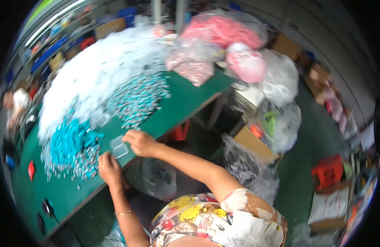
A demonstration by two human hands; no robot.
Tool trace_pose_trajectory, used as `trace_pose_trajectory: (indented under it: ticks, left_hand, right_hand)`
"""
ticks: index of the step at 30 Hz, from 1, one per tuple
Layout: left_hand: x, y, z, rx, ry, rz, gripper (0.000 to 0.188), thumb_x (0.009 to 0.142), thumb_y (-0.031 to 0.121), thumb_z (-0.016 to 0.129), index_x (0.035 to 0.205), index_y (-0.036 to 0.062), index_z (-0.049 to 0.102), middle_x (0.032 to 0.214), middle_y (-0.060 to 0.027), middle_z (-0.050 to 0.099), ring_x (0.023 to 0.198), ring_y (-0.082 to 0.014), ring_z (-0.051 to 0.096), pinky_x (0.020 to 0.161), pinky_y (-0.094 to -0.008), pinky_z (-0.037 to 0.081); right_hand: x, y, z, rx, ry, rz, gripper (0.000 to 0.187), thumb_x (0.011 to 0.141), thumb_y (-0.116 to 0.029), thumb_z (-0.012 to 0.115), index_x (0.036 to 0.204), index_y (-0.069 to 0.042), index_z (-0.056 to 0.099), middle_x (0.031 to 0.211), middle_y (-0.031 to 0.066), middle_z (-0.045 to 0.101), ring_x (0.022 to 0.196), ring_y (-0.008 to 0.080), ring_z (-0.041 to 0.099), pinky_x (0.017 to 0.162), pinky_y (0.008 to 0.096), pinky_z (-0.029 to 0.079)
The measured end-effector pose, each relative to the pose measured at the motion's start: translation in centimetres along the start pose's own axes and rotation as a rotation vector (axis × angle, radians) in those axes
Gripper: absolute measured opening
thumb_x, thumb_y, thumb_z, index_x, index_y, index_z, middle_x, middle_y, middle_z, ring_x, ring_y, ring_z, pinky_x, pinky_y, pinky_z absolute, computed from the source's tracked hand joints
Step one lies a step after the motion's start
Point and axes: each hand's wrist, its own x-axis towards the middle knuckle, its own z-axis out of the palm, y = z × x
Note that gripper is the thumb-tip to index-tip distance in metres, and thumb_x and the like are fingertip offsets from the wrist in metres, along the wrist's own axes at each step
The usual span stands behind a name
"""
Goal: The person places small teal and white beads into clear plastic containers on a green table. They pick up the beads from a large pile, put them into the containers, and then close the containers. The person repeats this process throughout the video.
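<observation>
A small clear plastic box [120, 150], its lid folded open, is held between my hands just above the green table's near edge. My right hand [141, 143] pinches it at the far right side. The fingers of my left hand [110, 168] are closed at its near left corner; whether they also hold something small is hidden. Beyond the box spreads a pile of small teal and silver pieces [138, 101]. Left of my left hand lies a heap of bright blue pieces [72, 140], with more silver-grey ones [86, 164] around it.
A huge mound of clear plastic boxes [95, 66] covers the far left of the green table [190, 96]. Bags of pink pieces [223, 31] stand at its far end. Below the edge is a clear bag [153, 177]. Cartons, bags and a red stool [328, 171] stand at right.
</observation>
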Motion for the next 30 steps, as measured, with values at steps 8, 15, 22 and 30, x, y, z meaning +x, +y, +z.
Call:
trace_pose_trajectory:
  ticks: [8,15,22,30]
  left_hand:
    - [-0.2,-0.9,0.7,-0.005,-0.034,0.04,0.014,0.091,0.006,0.061,0.104,0.0019,0.063,0.098,-0.0152,0.062,0.084,-0.0349,0.063,0.073,-0.0415,0.051]
    - [-0.3,-2.2,0.5,0.002,-0.032,0.074,0.015,0.093,0.008,0.06,0.105,0.0015,0.063,0.099,-0.016,0.063,0.086,-0.0359,0.063,0.076,-0.0429,0.05]
    - [-0.1,-1.7,0.7,0.026,-0.023,0.066,0.013,0.09,0.006,0.061,0.103,0.0028,0.063,0.098,-0.0157,0.063,0.088,-0.0365,0.063,0.075,-0.0431,0.05]
    - [-0.5,-0.4,0.3,0.035,0.038,0.043,0.011,0.088,0.007,0.063,0.099,0.0061,0.063,0.093,-0.0148,0.063,0.084,-0.037,0.062,0.071,-0.0436,0.05]
  right_hand:
    - [-20.0,-5.8,2.6,0.068,-0.31,0.315,0.015,0.076,-0.002,0.055,0.086,-0.01,0.064,0.092,0.0118,0.06,0.093,0.0343,0.061,0.08,0.0463,0.048]
    - [-23.2,-5.5,4.5,0.075,-0.937,0.696,0.024,0.078,-0.016,0.061,0.099,-0.016,0.073,0.1,0.014,0.072,0.097,0.034,0.069,0.078,0.0476,0.055]
    - [-22.5,-6.3,3.6,-0.01,-1.093,0.592,0.025,0.08,-0.019,0.059,0.101,-0.016,0.072,0.104,0.0112,0.072,0.1,0.0322,0.068,0.084,0.0471,0.053]
    - [-22.2,-6.8,3.5,-0.043,-1.188,0.588,0.026,0.083,-0.023,0.06,0.105,-0.016,0.072,0.108,0.0112,0.071,0.103,0.0316,0.068,0.085,0.0455,0.053]
